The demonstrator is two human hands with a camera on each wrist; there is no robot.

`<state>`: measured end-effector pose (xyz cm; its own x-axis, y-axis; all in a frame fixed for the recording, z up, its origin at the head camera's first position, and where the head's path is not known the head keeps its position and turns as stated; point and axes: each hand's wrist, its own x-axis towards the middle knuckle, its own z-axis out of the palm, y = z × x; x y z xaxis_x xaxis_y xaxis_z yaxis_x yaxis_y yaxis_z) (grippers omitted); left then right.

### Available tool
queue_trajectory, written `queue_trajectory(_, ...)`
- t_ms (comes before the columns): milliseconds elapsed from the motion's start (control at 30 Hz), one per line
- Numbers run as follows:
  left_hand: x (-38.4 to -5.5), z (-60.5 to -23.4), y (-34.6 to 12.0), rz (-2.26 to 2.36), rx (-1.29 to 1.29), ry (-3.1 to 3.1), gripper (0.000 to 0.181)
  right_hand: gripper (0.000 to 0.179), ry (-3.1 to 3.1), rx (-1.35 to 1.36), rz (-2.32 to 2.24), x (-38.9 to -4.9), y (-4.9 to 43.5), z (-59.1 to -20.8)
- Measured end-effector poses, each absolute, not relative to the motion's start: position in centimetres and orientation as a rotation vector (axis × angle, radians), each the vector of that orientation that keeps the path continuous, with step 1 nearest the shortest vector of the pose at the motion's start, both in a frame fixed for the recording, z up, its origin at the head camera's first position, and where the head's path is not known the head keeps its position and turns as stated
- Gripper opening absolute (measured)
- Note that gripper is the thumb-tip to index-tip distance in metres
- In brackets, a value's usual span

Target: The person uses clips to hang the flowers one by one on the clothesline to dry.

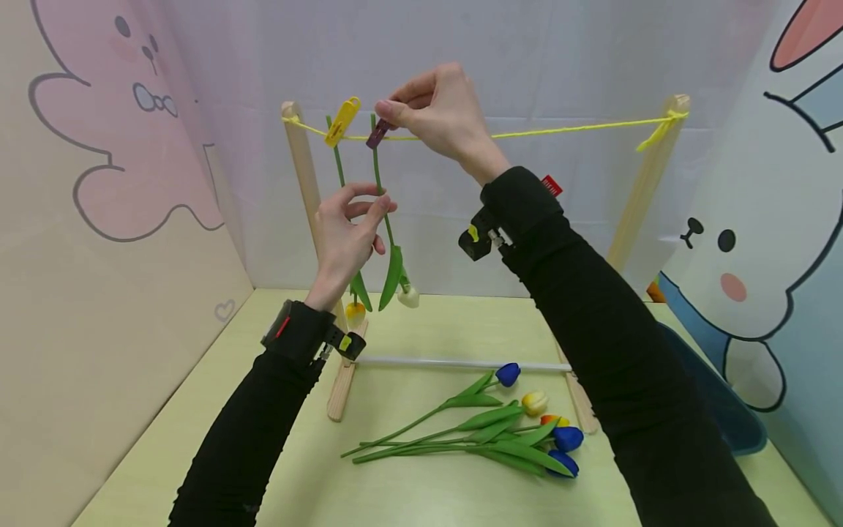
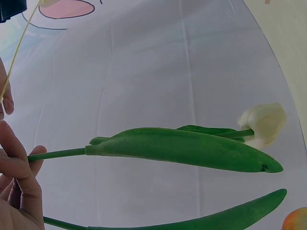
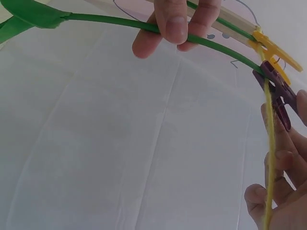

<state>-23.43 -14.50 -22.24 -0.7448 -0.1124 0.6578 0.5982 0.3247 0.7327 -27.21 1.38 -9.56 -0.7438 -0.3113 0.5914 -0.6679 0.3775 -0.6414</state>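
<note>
My right hand (image 1: 448, 113) pinches a dark purple clothespin (image 3: 276, 84) between thumb and fingers, up at the yellow string (image 1: 579, 128). In the right wrist view the clothespin's jaws sit around the string and the stem end of an artificial white tulip (image 2: 266, 122). Lower down, my left hand (image 1: 347, 230) pinches that tulip's green stem (image 3: 110, 20), which bends between hand and string. The white bloom hangs downward. Just left of it, a yellow clothespin (image 1: 343, 121) holds another tulip, its yellow-orange bloom (image 1: 356, 315) hanging behind my left wrist.
The string runs between two wooden posts (image 1: 642, 187), joined low by a white rod (image 1: 454, 362). Several tulips (image 1: 487, 432) with blue, yellow and orange blooms lie on the table (image 1: 290, 468). A dark blue bin (image 1: 744, 432) stands right, partly behind my right arm.
</note>
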Motion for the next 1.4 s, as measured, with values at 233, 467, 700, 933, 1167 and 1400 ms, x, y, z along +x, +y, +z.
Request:
queue_trajectory(233, -23.4, -22.3, -14.4, -1.489, -0.439, -1.959, 0.022, 0.032, -2.312, 0.836, 1.238, -27.2, 1.5, -9.5)
queue_trajectory(467, -23.2, -22.4, -14.4, -1.451, -0.442, -1.981, 0.026, 0.034, -2.349, 0.829, 1.147, -27.0, 1.8, -9.5)
queue_trajectory(700, -23.0, -22.6, -14.5, -1.375, -0.443, -1.995, 0.028, 0.043, -2.296, 0.841, 0.992, -26.5, 2.3, -9.9)
queue_trajectory(933, -21.8, -23.1, -14.0, -1.367, -0.484, -1.874, 0.040, 0.037, -2.004, 0.805, 0.838, -25.5, 3.7, -11.8)
queue_trajectory(1167, -20.1, -24.4, -12.6, -1.148, -0.553, -1.732, 0.048, 0.028, -1.738, 0.825, 0.750, -24.4, 5.8, -15.2)
queue_trajectory(1400, -17.8, -27.5, -11.4, -1.184, -0.621, -1.731, 0.046, 0.013, -1.471, 0.776, 0.772, -24.1, 9.4, -20.3)
